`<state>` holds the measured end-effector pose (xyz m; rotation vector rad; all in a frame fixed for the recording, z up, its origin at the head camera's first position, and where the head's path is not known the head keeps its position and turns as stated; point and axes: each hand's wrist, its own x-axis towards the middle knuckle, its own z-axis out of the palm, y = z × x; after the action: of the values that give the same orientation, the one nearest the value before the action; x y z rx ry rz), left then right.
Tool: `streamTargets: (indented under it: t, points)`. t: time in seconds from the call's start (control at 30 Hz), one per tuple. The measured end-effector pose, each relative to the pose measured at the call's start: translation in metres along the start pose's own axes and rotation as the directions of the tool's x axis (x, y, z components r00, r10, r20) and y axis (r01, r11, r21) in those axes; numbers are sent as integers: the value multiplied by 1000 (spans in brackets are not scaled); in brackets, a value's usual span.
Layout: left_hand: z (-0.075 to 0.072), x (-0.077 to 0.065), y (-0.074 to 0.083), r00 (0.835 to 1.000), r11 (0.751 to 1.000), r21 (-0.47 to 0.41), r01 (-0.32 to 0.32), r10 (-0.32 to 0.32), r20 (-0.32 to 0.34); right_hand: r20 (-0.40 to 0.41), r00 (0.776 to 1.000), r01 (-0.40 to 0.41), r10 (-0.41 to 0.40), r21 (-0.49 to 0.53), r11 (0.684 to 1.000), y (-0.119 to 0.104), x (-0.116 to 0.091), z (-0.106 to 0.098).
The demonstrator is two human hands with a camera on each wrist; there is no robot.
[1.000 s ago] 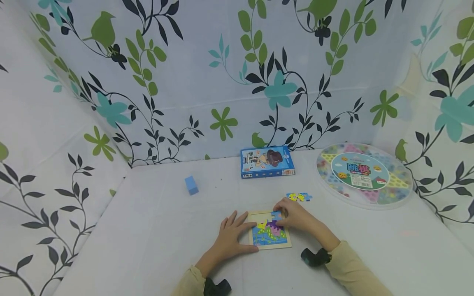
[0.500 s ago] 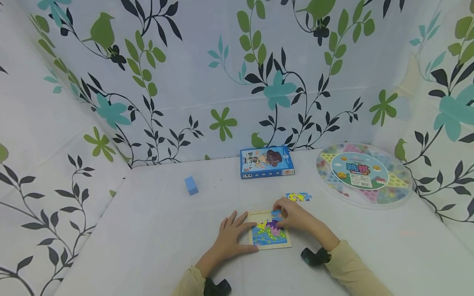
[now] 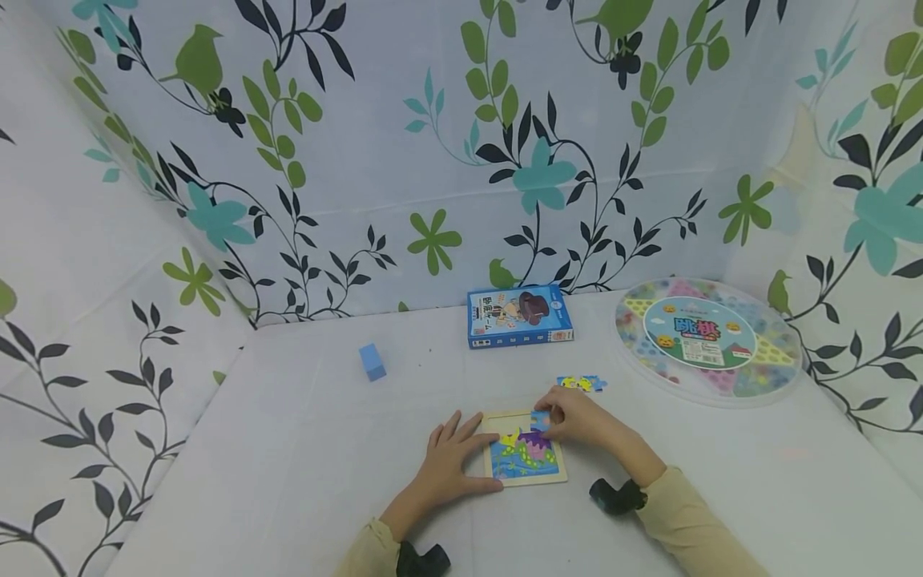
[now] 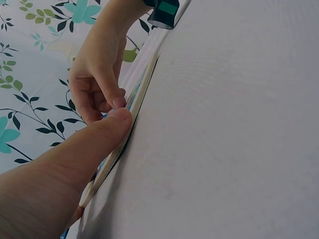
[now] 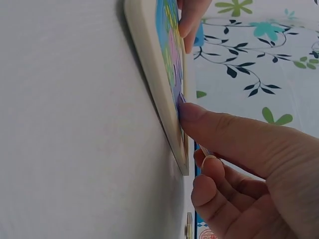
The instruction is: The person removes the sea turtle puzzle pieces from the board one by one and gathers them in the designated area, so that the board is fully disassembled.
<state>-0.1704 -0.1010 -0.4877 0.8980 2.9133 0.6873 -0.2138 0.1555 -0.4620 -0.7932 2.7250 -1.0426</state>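
Note:
A small jigsaw puzzle in a pale wooden frame (image 3: 530, 482) lies on the table, part filled with a blue, green, pink and purple picture. My left hand (image 3: 450, 463) holds the frame at its left side, the thumb at the lower edge and the fingers spread towards the upper left. At the frame's upper right, my right hand (image 3: 577, 417) pinches a blue puzzle piece (image 3: 539, 421) between thumb and fingers. In the right wrist view, the thumb touches the picture by the frame's side, and the piece is mostly hidden. Joined yellow-and-blue puzzle pieces (image 3: 582, 384) lie just beyond the right hand.
A blue game box (image 3: 521, 317) stands at the back of the table. To its right is a round Chinese checkers set (image 3: 710, 340). A light blue block (image 3: 372, 362) sits at the left. Patterned cloth (image 3: 404, 144) hangs behind the table.
The right hand has shifted slightly to the right with the blue piece in its fingers. My left hand and the frame stay where they were.

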Motion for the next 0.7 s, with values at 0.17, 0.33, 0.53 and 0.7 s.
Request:
streamTargets:
  t: [0.17,0.33,0.53,0.7]
  points:
    - [1,0,0,1000,1000,7,0,0,-8,-13,999,38,-39,-33,999,2,1,-2]
    - [1,0,-1,1000,1000,8,-5,5,-14,-21,999,41,-41,-18,999,3,0,-6]
    - [0,0,0,1000,1000,4,-7,7,-14,-40,997,69,-69,2,998,4,-2,-13]
    - [0,-1,-1,1000,1000,4,-11,11,-9,-58,996,75,-74,10,997,7,-3,-19]
